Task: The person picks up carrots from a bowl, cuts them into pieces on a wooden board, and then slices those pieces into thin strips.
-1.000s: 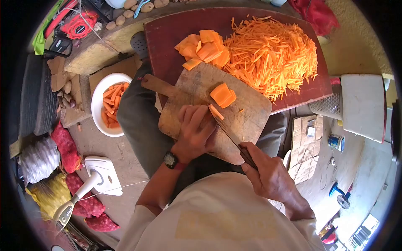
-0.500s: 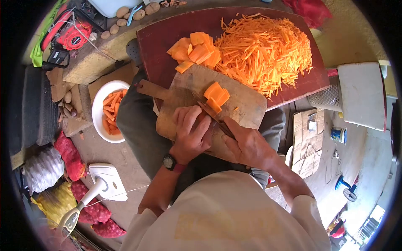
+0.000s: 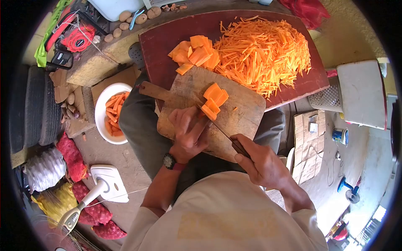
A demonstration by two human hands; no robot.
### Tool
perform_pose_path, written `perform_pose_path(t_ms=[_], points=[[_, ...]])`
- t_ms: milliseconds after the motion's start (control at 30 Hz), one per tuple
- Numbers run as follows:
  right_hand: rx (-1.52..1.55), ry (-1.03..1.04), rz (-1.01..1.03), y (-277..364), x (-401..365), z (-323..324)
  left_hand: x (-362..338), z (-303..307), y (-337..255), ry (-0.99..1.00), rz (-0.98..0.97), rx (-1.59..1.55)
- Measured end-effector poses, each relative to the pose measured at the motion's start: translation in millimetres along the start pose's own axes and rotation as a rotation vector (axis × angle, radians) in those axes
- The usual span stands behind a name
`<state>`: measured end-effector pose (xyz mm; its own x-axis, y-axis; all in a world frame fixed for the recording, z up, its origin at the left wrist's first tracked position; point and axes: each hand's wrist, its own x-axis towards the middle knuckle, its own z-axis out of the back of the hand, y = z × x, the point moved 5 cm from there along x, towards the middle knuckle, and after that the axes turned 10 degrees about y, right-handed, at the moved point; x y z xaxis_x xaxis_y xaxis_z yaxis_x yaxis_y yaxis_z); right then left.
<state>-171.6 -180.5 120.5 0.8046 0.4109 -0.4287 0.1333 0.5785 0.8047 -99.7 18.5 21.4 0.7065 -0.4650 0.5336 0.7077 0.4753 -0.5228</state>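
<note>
In the head view, the small stack of carrot slices (image 3: 215, 100) lay flat on the wooden cutting board (image 3: 247, 109), a little above its middle. The left hand (image 3: 188, 129) was at the left side of the board, with the fingers bent and close together. The slices were just beyond its fingertips, to the right and slightly farther from the body. Whether these fingers pressed on some piece, I could not tell, because the hand covered that place.

The right hand (image 3: 263, 162) was closed firmly around the handle of the knife (image 3: 235, 143), near the lower right edge of the board. Its blade pointed to the upper left and passed between the left hand and the slices, just beside the nearest slice. So the slices were well apart from the right hand, toward the end of the blade.

Behind the board, on the dark red desk (image 3: 157, 44), there was a loose pile of carrot slices (image 3: 196, 54), and to its right a large heap of carrot strips (image 3: 266, 56). At the left, a white basin (image 3: 100, 115) held carrots (image 3: 113, 112).
</note>
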Motion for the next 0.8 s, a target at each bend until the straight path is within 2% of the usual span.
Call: perform_pose_path(t_ms=[133, 333, 433, 567, 800], points=[[0.017, -0.061, 0.072, -1.6, 1.3, -2.2, -0.5, 0.7, -1.1, -0.007, -0.003, 0.008], [-0.09, -0.048, 0.088, -5.4, 23.9, -7.2, -1.3, -1.3, 1.1, 0.005, 0.014, -0.046], [-0.122, -0.113, 0.177, -20.3, 46.2, -9.7, -1.4, -4.4, 2.5, -0.027, -0.013, -0.052], [-0.146, -0.076, 0.105, -35.7, 68.2, -9.3, 1.3, -1.0, 1.6, -0.049, -0.028, -0.034], [-0.051, -0.162, 0.254, -20.0, 43.7, -2.5, -0.6, 0.1, 0.2, -0.075, -0.002, -0.015]])
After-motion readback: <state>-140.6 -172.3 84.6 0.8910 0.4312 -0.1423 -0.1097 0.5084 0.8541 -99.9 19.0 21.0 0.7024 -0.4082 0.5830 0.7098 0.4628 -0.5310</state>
